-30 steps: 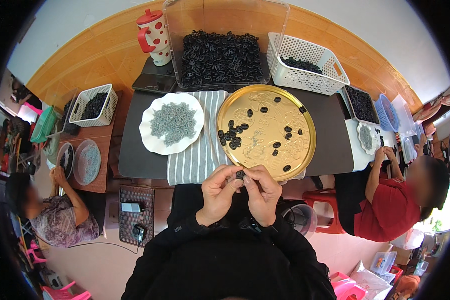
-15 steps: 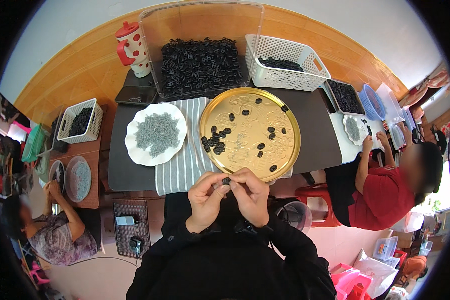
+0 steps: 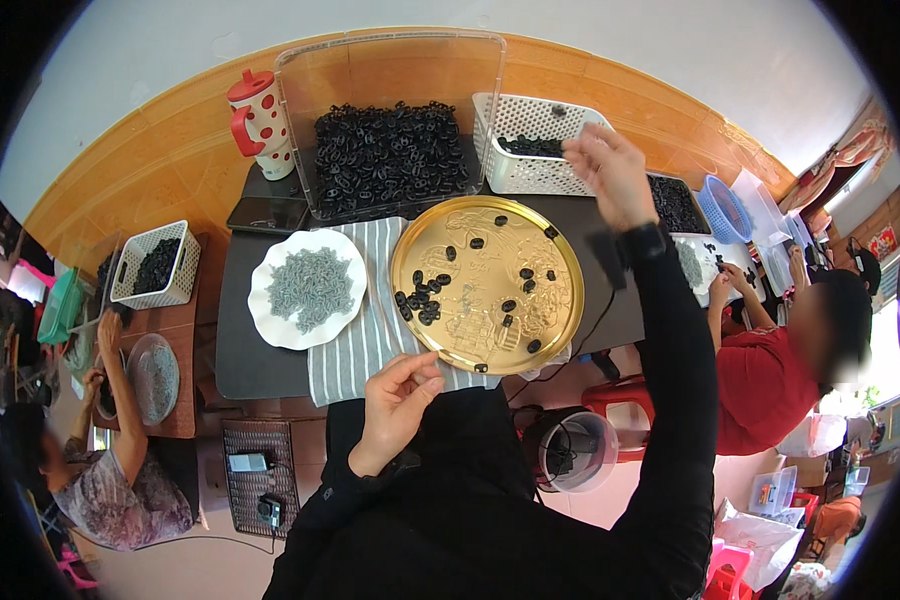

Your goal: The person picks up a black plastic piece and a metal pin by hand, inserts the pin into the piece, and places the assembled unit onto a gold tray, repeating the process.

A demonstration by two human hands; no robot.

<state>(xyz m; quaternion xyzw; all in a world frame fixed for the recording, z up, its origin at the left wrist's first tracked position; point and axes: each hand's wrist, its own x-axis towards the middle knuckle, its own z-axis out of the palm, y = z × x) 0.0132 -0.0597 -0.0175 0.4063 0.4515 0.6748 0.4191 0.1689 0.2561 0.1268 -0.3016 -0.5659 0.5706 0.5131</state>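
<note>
My right hand (image 3: 610,175) reaches far forward, its fingertips over the white slotted basket (image 3: 530,175), which holds a few small black pieces. I see nothing between the fingers. A dark watch sits on that wrist. My left hand (image 3: 395,400) hovers near my lap at the front edge of the round gold tray (image 3: 470,300), fingers loosely curled and empty. Small black parts (image 3: 422,300) lie scattered on the tray, with a cluster at its left side. A white plate (image 3: 270,320) of grey pieces sits to the tray's left on a striped cloth (image 3: 355,345).
A clear bin (image 3: 390,155) heaped with black parts stands behind the tray, with a red-dotted pitcher (image 3: 260,120) to its left. A person in red (image 3: 770,370) works at the right; another person (image 3: 120,480) sits at the left by a small basket (image 3: 155,265). A round container (image 3: 570,450) is on the floor.
My hands were together at the tray's front edge, pinching a small black piece. My right hand has since swung up and forward to the white basket; my left hand stays low.
</note>
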